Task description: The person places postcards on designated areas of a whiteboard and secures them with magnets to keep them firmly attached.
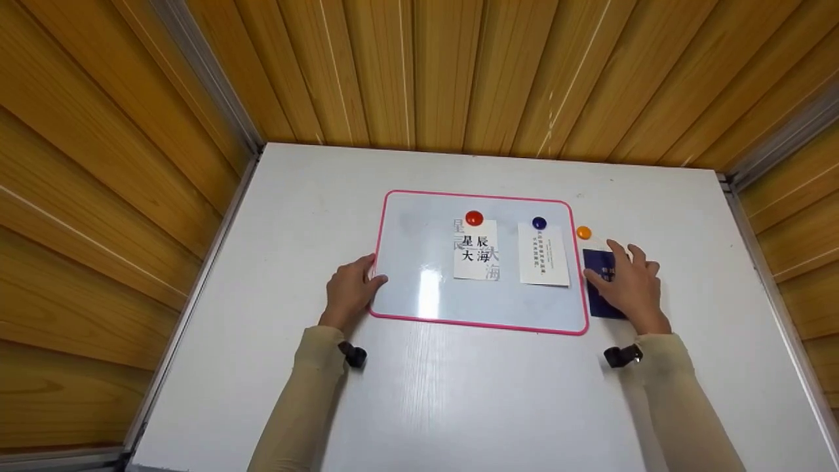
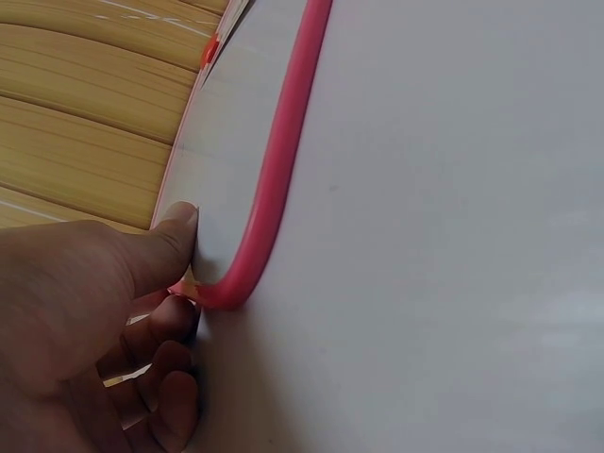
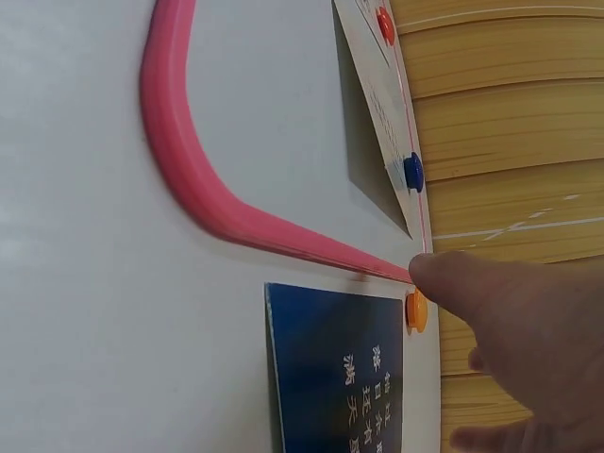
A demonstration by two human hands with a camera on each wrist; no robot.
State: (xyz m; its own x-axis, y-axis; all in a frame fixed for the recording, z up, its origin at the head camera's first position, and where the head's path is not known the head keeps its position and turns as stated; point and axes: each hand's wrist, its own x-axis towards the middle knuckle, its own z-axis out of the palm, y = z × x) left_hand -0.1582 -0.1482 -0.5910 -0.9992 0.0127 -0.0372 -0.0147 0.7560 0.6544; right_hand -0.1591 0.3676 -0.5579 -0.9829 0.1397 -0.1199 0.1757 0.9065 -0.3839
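Both arms wore snug beige sleeves, each wrist near the pink-framed whiteboard (image 1: 482,262) carrying what looked like a black clip.

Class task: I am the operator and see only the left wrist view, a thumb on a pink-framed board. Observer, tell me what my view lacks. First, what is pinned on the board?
Observer: Two white cards; a red magnet holds the left card, a blue magnet holds the right card.
Operator: Where is the other hand?
Observer: The right hand rests on a dark blue card lying on the table, just beyond the right edge of the board.
Operator: Any loose magnet?
Observer: Yes, an orange magnet sits off the board, by the blue card's far end.
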